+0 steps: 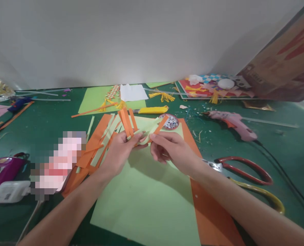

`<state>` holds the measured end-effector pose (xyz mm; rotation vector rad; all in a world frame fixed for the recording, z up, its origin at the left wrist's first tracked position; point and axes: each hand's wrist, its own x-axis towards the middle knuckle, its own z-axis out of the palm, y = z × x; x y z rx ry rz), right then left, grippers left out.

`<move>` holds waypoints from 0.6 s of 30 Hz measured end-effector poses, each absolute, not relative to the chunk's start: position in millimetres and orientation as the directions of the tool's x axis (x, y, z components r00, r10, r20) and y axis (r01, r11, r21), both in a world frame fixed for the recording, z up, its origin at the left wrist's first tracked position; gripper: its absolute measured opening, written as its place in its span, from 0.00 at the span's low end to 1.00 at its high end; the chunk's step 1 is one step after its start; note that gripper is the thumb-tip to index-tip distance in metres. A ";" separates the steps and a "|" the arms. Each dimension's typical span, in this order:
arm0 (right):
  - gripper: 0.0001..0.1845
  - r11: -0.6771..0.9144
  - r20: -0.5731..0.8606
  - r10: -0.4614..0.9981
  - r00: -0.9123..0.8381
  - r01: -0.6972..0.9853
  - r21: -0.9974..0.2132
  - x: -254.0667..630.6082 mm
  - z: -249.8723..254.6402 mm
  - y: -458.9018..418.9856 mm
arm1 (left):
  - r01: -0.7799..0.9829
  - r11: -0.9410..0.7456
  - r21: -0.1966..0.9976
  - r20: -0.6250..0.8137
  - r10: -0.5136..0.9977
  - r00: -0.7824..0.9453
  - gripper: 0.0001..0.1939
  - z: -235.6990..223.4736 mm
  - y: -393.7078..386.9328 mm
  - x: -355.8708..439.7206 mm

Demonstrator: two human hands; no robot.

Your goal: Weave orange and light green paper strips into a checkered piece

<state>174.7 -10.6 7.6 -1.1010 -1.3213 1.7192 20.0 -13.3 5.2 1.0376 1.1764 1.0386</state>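
My left hand [122, 147] is closed on several orange and pale green paper strips [126, 123], which stick up above its fingers. Close beside it, my right hand [168, 145] pinches an orange paper strip [161, 125] between thumb and forefinger, along with a pale green strip that curves across from the left hand. Both hands are above a large pale green paper sheet [147, 205], which lies over an orange sheet [210, 212]. Loose cut strips [103, 136] in both colours lie left of the hands. Behind the right hand sits a round dish of small shiny pieces [170, 121].
A yellow utility knife [153, 110] lies behind the hands. At right are a pink glue gun [235, 124] with its cord and large scissors [246, 171]. A blurred-out phone [58, 164] and a purple device [7, 172] are at left. A white wall [116, 41] stands behind.
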 end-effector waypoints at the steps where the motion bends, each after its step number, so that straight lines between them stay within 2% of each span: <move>1: 0.22 -0.269 -0.224 0.875 -0.430 -0.046 -0.962 175.3 7.0 -10.6 | -0.076 0.205 0.976 -0.198 0.976 0.093 0.12 4.6 -13.0 19.4; 5: 0.21 -0.322 -0.238 0.813 -0.531 -0.070 -0.944 176.0 4.5 -10.4 | 0.074 0.203 0.976 -0.205 0.979 0.020 0.14 5.4 -12.5 17.3; 9: 0.21 -0.279 -0.222 0.859 -0.461 -0.057 -0.959 174.6 4.0 -10.3 | 0.200 0.218 0.955 -0.215 0.976 -0.039 0.17 9.7 -12.5 17.7; 11: 0.21 -0.253 -0.208 0.890 -0.406 -0.060 -0.966 173.8 3.8 -10.6 | 0.140 0.211 0.967 -0.215 0.976 0.019 0.17 11.1 -12.8 18.8; 15: 0.21 -0.144 -0.127 0.946 -0.298 -0.035 -0.989 171.8 1.9 -12.2 | -0.095 0.174 0.980 -0.164 0.981 0.103 0.11 9.3 -13.3 19.8; 18: 0.20 -0.050 -0.055 0.968 -0.244 0.026 -0.998 169.7 -0.1 -13.7 | -0.124 0.175 0.977 -0.164 0.982 0.091 0.11 6.2 -13.0 18.7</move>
